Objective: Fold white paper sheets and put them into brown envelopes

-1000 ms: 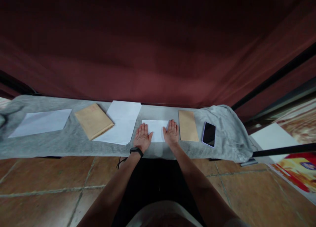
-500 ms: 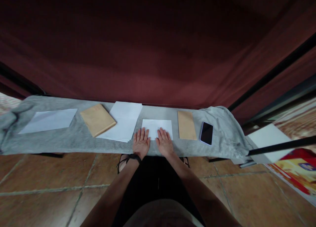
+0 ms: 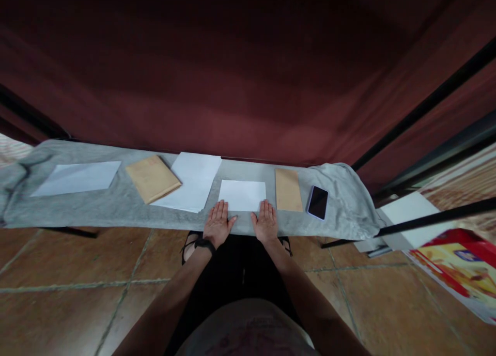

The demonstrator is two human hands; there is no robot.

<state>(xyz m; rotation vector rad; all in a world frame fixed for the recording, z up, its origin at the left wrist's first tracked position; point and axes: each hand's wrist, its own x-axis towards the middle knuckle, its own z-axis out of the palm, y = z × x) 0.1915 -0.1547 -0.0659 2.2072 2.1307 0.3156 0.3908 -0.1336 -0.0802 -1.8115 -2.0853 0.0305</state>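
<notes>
A white sheet of paper [image 3: 243,195], smaller than the sheets to its left, lies flat on the grey cloth in front of me. My left hand [image 3: 217,225] rests palm down at its lower left corner, thumb spread inward. At the lower right corner lies my right hand [image 3: 265,222], also flat with its thumb out. Neither hand grips anything. A brown envelope [image 3: 289,190] lies just right of the paper. Larger white sheets [image 3: 197,178] are on the left, partly under a stack of brown envelopes [image 3: 152,179].
The grey cloth [image 3: 96,211] covers a long narrow table. A phone [image 3: 318,202] lies at the right, and another white sheet [image 3: 77,177] at the far left. Behind stands a dark red curtain [image 3: 232,118]. A red and yellow box [image 3: 463,271] is on the floor at right.
Both hands have moved apart, from on top of the small white paper out to its lower corners. More of the paper shows now. The view has shifted slightly.
</notes>
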